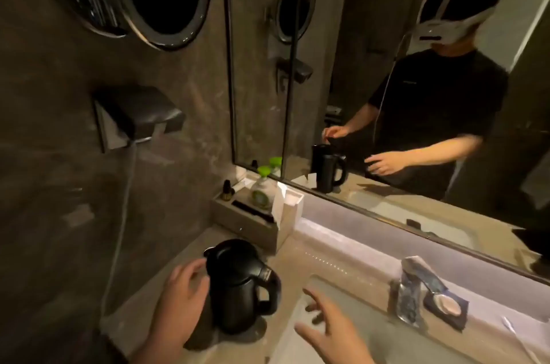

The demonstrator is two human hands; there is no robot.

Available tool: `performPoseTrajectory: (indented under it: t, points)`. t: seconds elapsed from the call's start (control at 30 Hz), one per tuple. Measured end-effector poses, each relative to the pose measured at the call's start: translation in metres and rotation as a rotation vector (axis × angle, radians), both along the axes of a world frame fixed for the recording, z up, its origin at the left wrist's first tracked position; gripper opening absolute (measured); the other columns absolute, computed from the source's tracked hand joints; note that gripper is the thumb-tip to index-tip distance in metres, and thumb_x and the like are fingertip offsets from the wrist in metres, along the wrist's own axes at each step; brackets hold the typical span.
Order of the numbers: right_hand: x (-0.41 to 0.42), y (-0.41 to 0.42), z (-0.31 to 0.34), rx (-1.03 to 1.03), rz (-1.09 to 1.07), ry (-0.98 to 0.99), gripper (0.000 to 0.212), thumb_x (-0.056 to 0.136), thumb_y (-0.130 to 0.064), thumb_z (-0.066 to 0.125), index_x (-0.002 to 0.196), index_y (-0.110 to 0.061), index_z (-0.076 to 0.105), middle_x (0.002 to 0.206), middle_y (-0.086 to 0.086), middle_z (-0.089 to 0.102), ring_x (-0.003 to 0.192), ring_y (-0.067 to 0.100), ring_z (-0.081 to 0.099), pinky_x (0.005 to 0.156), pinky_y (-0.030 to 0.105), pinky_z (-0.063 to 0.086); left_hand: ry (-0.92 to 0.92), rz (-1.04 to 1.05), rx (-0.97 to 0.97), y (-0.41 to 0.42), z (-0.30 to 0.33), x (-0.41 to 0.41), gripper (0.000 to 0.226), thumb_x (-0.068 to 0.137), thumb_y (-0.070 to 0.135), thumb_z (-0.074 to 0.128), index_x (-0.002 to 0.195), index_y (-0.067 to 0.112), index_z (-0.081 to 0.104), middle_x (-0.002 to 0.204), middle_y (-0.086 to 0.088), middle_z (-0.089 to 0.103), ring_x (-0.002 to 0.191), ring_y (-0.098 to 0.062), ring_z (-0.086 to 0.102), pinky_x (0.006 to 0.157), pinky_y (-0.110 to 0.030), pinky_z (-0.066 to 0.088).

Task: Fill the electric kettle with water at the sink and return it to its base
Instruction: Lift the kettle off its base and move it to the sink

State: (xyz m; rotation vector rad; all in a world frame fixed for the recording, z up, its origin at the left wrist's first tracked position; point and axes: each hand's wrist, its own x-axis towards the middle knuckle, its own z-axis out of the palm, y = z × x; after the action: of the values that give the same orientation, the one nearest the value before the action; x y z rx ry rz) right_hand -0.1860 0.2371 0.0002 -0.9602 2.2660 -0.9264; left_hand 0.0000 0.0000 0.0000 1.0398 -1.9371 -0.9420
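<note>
Both hands [184, 283] blurred beside kettle [238, 286]

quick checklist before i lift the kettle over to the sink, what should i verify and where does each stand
1. Kettle upright on the counter: ok.
2. Lid closed for carrying: ok, it looks shut.
3. Handle free to grab: ok, it faces the right hand, which is open and not yet on it.
4. Left hand steadying the body: cannot tell whether it touches.
5. Path to the sink clear: ok, nothing stands between.
6. Faucet running: cannot tell.
</note>
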Motion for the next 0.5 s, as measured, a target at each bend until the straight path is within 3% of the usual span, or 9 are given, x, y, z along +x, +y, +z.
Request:
performPoseTrajectory:
  t: [0.1, 0.2, 0.23, 0.3, 0.37, 0.5]
  points:
    - [0.008, -0.061, 0.009, -0.026, 0.093, 0.02, 0.079, 0.081, -0.047, 0.075, 0.149, -0.032, 0.038, 0.132, -0.009, 0.053, 0.121, 0.015, 0.055, 0.095, 0.024, 0.041, -0.148, -0.126, -0.072, -0.008, 0.002, -0.018, 0.03, 0.088, 0.019, 0.063, 0.118, 0.02, 0.062, 0.125, -0.002, 0.052, 0.114, -0.016, 0.049, 0.099, -0.028, 0.033]
    - [0.009, -0.096, -0.004, -0.06, 0.112, -0.038, 0.057, 0.081, -0.035, 0.076, 0.132, -0.024, 0.054, 0.12, -0.002, 0.064, 0.112, 0.02, 0.061, 0.096, 0.034, 0.048, -0.285, -0.135, -0.043, -0.01, 0.001, -0.028, 0.038, 0.089, 0.029, 0.058, 0.126, 0.019, 0.058, 0.138, -0.002, 0.046, 0.125, -0.02, 0.042, 0.103, -0.029, 0.03]
    - [0.008, -0.102, -0.009, -0.054, 0.097, -0.058, 0.048, 0.082, -0.033, 0.076, 0.125, -0.024, 0.057, 0.112, -0.004, 0.067, 0.105, 0.018, 0.063, 0.09, 0.033, 0.05, -0.319, -0.129, -0.05, -0.011, -0.002, -0.028, 0.039, 0.09, 0.031, 0.057, 0.127, 0.02, 0.058, 0.14, -0.002, 0.045, 0.127, -0.02, 0.04, 0.103, -0.031, 0.03]
    - [0.005, -0.109, -0.02, -0.074, 0.087, -0.114, 0.027, 0.085, -0.03, 0.075, 0.107, -0.03, 0.059, 0.095, -0.011, 0.066, 0.088, 0.005, 0.064, 0.074, 0.018, 0.048, -0.34, -0.117, -0.064, -0.013, -0.002, -0.028, 0.04, 0.09, 0.032, 0.056, 0.128, 0.02, 0.058, 0.142, -0.001, 0.044, 0.127, -0.021, 0.04, 0.102, -0.032, 0.031]
    - [0.005, -0.111, -0.028, -0.142, 0.076, -0.16, 0.022, 0.088, -0.023, 0.074, 0.096, -0.035, 0.058, 0.088, -0.014, 0.065, 0.075, -0.011, 0.062, 0.064, 0.006, 0.044, -0.344, -0.119, -0.074, -0.015, -0.003, -0.028, 0.04, 0.09, 0.032, 0.056, 0.128, 0.02, 0.058, 0.143, -0.002, 0.044, 0.127, -0.022, 0.04, 0.102, -0.033, 0.032]
    - [0.013, -0.111, -0.03, -0.269, 0.022, -0.202, 0.024, 0.09, -0.016, 0.072, 0.104, -0.034, 0.063, 0.094, -0.014, 0.073, 0.088, -0.007, 0.066, 0.071, 0.005, 0.046, -0.35, -0.154, -0.064, -0.018, -0.003, -0.026, 0.041, 0.091, 0.035, 0.054, 0.131, 0.023, 0.055, 0.147, 0.002, 0.04, 0.131, -0.02, 0.035, 0.103, -0.033, 0.03]
